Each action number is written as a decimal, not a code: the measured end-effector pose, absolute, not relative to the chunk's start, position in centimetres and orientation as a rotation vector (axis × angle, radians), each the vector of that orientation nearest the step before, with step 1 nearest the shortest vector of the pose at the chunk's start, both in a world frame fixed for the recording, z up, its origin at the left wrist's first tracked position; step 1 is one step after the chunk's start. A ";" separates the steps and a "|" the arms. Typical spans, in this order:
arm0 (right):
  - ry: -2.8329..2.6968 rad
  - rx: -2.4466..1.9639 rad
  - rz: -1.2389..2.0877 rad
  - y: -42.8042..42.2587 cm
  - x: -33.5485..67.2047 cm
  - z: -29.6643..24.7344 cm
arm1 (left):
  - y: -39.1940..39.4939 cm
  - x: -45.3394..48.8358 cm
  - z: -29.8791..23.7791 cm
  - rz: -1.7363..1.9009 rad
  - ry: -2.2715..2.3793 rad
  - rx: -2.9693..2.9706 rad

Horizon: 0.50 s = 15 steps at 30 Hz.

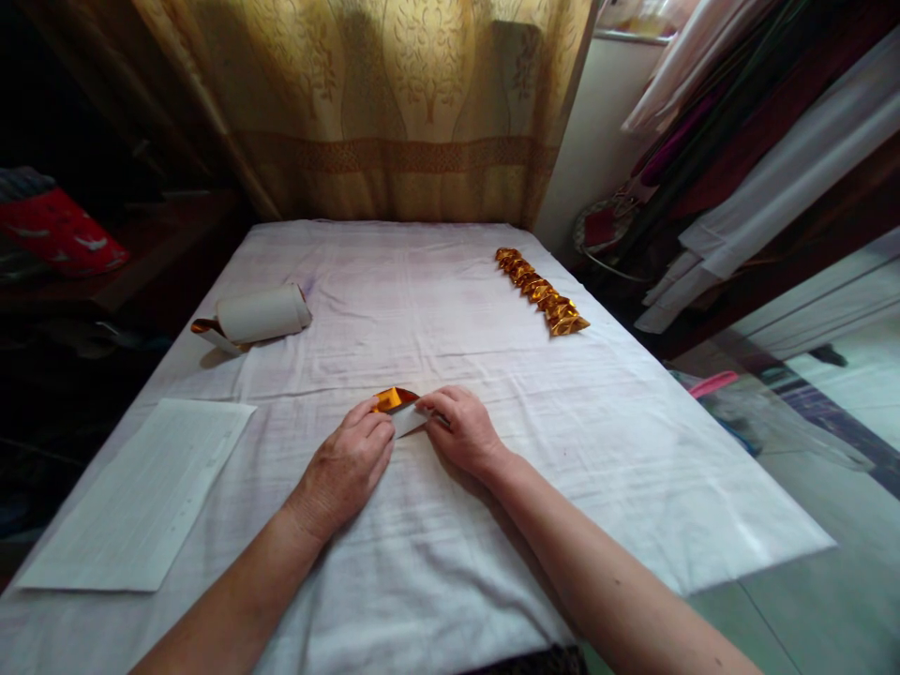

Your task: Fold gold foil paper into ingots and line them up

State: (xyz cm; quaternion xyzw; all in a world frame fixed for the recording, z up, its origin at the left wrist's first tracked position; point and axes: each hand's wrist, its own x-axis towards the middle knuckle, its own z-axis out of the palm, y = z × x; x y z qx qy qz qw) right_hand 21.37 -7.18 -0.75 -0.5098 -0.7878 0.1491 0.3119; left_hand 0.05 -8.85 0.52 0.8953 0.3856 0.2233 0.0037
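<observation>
A small piece of gold foil paper [395, 401], white on its underside, lies on the white cloth [450, 309] near the front middle. My left hand [348, 464] rests on the cloth with its fingertips pinching the paper's left side. My right hand [464, 429] presses and pinches the paper's right side, fingers curled. A row of several folded gold paper pieces [543, 292] lies at the far right of the cloth. A roll of the paper [262, 314], white outside with a gold end showing, lies at the left.
A flat white sheet [144, 492] lies at the front left of the cloth. A patterned curtain [394, 103] hangs behind the table. Hanging fabrics [759, 141] crowd the right side. A red bundle [60, 230] sits on a dark shelf at left.
</observation>
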 end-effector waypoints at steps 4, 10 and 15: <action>-2.209 -1.302 0.172 -7.1 21.7 -0.2 | -8.6 -0.1 0.2 0.751 1.164 2.772; -2.466 -1.061 0.031 -7.7 22.3 0.6 | -8.4 -0.8 0.5 0.778 1.131 2.719; -2.546 -0.842 0.003 -8.0 22.6 0.3 | -8.2 -1.5 0.6 0.757 1.070 2.707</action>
